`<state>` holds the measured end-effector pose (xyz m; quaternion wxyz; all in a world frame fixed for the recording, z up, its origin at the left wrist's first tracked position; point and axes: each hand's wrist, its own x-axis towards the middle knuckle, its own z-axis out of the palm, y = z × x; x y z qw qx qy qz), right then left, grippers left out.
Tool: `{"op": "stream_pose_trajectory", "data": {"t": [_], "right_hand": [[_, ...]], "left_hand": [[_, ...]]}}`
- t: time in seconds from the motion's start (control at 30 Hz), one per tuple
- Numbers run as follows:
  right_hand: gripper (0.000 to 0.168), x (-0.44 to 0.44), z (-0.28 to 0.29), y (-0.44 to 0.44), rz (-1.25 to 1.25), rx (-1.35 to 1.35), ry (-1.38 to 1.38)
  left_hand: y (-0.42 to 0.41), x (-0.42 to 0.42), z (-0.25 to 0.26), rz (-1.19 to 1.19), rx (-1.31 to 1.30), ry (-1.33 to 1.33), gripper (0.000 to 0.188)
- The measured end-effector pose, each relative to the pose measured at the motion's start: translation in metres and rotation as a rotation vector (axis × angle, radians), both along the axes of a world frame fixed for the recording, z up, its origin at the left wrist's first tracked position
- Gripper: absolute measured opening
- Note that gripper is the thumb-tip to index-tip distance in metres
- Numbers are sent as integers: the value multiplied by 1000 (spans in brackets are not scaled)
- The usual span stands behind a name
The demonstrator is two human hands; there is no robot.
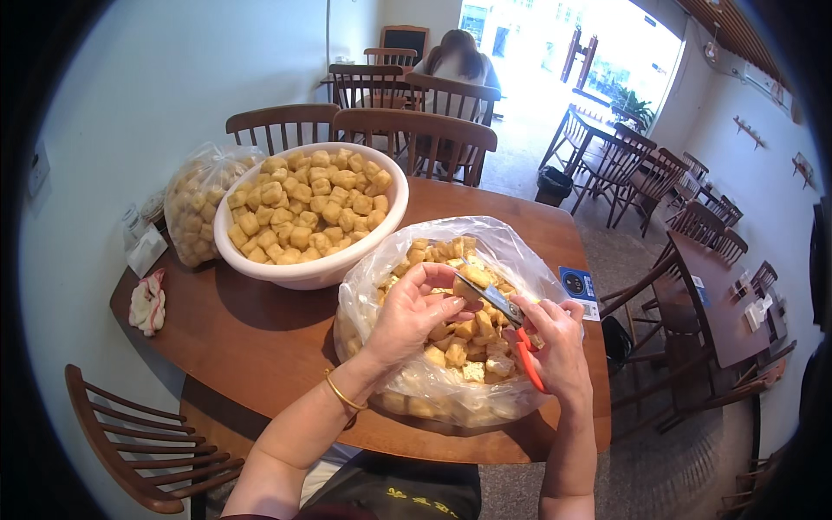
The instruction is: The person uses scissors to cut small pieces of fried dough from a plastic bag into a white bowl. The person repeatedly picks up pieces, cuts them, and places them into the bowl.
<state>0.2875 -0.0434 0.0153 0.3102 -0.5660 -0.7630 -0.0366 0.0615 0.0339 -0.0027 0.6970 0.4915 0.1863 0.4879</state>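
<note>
My left hand (416, 312) pinches a fried tofu puff (465, 291) between thumb and fingers. My right hand (556, 348) grips scissors (532, 364) with red-orange handles, and their blades lie across the held puff. Both hands are above an open clear plastic bag (364, 296) on the table, filled with golden tofu puffs (455, 354). Some puffs in it show pale, cut-open insides. Behind it to the left stands a white plastic basin (305, 276) heaped with whole tofu puffs (312, 201).
On the wooden table (260, 351), another bag of puffs (195, 201) leans beside the basin. A crumpled cloth (148, 302), a tissue pack (144, 250) and a blue card (578, 289) lie near the edges. Chairs (416, 130) stand beyond; a person (455, 71) sits farther back.
</note>
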Motion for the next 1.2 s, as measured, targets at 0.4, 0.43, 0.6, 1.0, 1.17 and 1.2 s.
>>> {"op": "stream_pose_trajectory", "data": {"t": [0.4,0.43,0.6,1.0,1.17,1.2], "right_hand": [[46,9,1,-2,-7,-45,35],[50,8,2,-1,-5,9,17],[64,6,1,-1,-14,48,-42],[62,-1,-2,-1,11,2,-56],[63,-3,0,-1,23,-13,-46],[62,-3,1,-1,23,-23,-43]], "left_hand": [[3,-6,3,-12,-64,8,28],[2,-6,3,-6,-65,-5,28],[3,-5,2,-2,-66,-110,28],[-1,2,-7,-48,16,-86,33],[-1,2,-6,-49,13,-67,33],[-1,2,-6,-44,12,-66,32]]}}
